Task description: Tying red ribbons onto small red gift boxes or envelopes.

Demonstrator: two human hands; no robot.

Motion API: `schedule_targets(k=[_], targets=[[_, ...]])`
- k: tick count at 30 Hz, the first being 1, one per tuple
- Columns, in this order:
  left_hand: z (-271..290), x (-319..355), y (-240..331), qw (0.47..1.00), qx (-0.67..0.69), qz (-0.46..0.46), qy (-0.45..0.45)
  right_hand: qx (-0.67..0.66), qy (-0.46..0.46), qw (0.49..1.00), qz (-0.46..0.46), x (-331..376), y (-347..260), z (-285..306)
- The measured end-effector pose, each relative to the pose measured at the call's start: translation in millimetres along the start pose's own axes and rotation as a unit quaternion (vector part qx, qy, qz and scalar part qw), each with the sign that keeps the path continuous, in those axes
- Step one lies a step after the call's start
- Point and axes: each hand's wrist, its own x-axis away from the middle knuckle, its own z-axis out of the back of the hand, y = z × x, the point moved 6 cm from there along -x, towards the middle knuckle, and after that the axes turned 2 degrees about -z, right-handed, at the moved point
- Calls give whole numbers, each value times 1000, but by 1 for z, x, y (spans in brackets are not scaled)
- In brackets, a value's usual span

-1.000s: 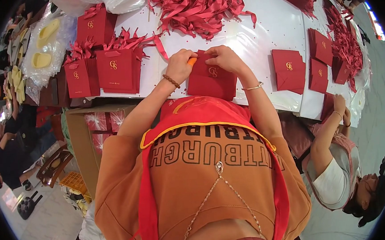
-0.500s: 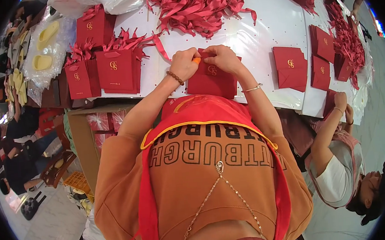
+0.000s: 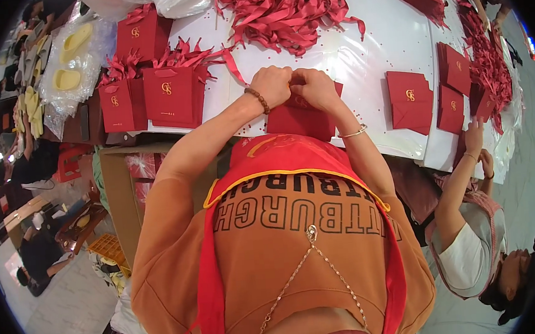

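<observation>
— What do we have in our hands?

— A flat red paper bag (image 3: pixel 301 120), lying on the white worktop (image 3: pixel 365 48) right at its near edge, just ahead of our chest. Both hands meet at its top edge.

— How is the grip of the left hand (image 3: pixel 272 85)?

— Fingers curled together, pinched down on the bag's upper rim. The beaded bracelet sits on that wrist.

— And the right hand (image 3: pixel 315 88)?

— Also closed, fingertips pressed on the same rim, touching the left hand. We cannot tell whether a ribbon runs between the fingers; they hide that spot.

— What lies around us?

— A heap of red ribbons (image 3: pixel 287 7) farther back on the worktop, well apart from the hands. To our left, standing red bags with ribbon handles (image 3: pixel 172 90) in a group. To our right, flat red bags (image 3: pixel 410 98) lie spread out, and more beyond them (image 3: pixel 454 89).

— Anyone else?

— A second person sits at the right end of the worktop; their hand (image 3: pixel 475 137) is raised at the worktop's edge near those flat bags.
</observation>
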Motion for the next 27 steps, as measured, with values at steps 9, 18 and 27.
schedule_targets(k=[9,18,27], targets=[[16,5,-14,995,27,-22,92,47,88,988,120,8,-1,6],[-9,-34,-39,959,99,-70,-258,139,165,960,180,34,-12,11],[-17,-39,-27,896,151,-72,-411,145,160,950,223,39,-20,7]])
